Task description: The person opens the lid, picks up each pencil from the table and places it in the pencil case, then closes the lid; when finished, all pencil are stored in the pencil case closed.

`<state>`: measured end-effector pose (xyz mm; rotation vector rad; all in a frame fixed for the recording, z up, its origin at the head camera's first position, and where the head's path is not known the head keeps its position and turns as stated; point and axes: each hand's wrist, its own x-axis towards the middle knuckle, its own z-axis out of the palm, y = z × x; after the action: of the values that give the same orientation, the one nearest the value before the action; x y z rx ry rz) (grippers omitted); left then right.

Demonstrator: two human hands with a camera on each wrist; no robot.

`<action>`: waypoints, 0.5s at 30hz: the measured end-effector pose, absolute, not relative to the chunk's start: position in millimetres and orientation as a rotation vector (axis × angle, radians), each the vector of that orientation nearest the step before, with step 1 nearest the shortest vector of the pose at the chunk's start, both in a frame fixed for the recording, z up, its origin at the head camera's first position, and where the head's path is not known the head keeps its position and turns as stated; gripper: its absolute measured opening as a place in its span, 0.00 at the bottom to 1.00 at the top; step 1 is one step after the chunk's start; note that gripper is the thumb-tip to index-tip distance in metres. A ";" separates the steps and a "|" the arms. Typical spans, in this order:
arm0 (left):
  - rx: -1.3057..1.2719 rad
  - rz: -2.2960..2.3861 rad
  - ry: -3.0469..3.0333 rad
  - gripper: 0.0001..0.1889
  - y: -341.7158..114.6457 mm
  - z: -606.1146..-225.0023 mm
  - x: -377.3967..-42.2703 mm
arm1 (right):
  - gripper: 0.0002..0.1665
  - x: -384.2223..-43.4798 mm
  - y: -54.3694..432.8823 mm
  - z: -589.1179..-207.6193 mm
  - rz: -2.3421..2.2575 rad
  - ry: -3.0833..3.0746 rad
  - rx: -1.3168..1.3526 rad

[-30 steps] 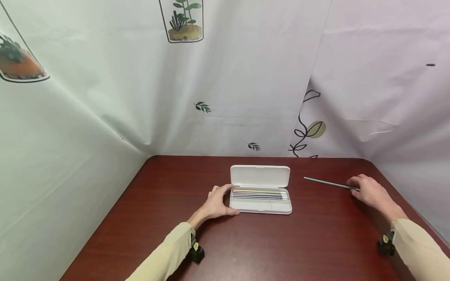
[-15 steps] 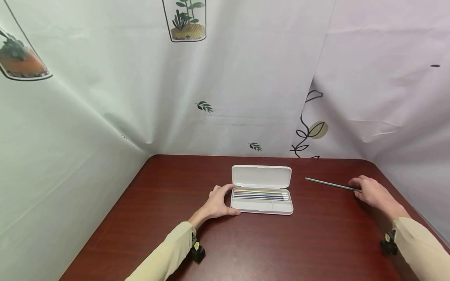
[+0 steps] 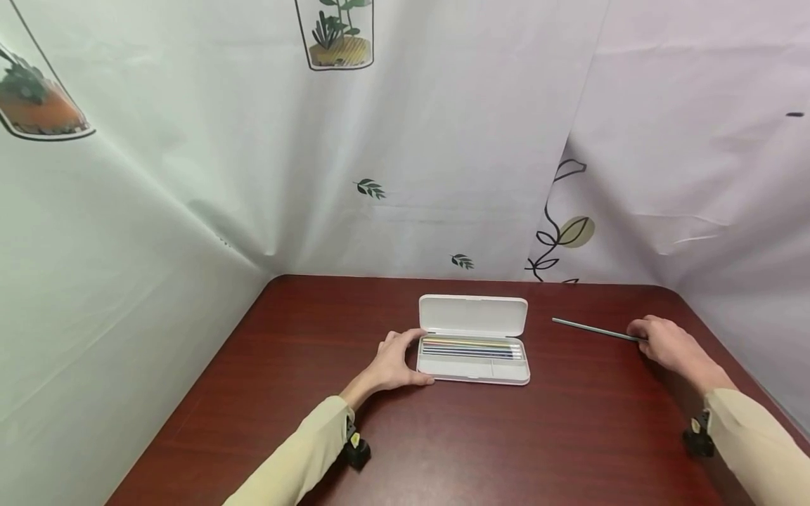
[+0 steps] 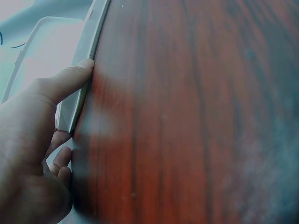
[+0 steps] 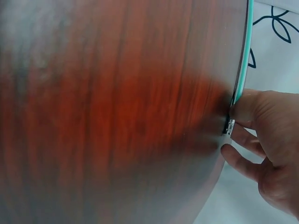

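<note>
An opened white pencil case [image 3: 443,367] lies on the table, its lid [image 3: 473,315] tipped up at the back. Several coloured pencils [image 3: 471,348] lie side by side in its long rear compartment. My left hand [image 3: 391,364] grips the case's left end, thumb at the front edge and fingers at the back; the left wrist view shows the thumb [image 4: 74,77] against the rim. Over on the right, my right hand [image 3: 671,348] pinches a light green pencil [image 3: 591,328] near its metal-banded end. The fingers partly hide that end in the head view.
The dark red wooden table [image 3: 481,443] has rounded far corners. A pale fabric sheet [image 3: 443,140] with plant prints hangs right behind and beside it. Between case and right hand lies a stretch of tabletop.
</note>
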<state>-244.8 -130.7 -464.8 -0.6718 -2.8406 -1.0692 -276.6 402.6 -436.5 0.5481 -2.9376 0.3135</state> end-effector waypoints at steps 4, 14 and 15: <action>-0.673 -1.056 -2.847 0.48 -130.9 -465.4 -245.9 | 0.12 -278.3 403.2 -438.2 0.303 -2.906 0.583; -0.665 -1.054 -2.858 0.48 -130.1 -464.8 -245.6 | 0.13 -277.7 406.8 -439.7 0.304 -2.864 0.613; -0.662 -1.058 -2.857 0.48 -130.1 -465.0 -245.5 | 0.13 -277.6 407.3 -440.2 0.303 -2.862 0.616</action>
<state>-245.5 -130.1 -465.0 -0.6622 -2.8575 -1.0583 -277.6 407.3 -440.2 0.6159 -2.8616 0.3035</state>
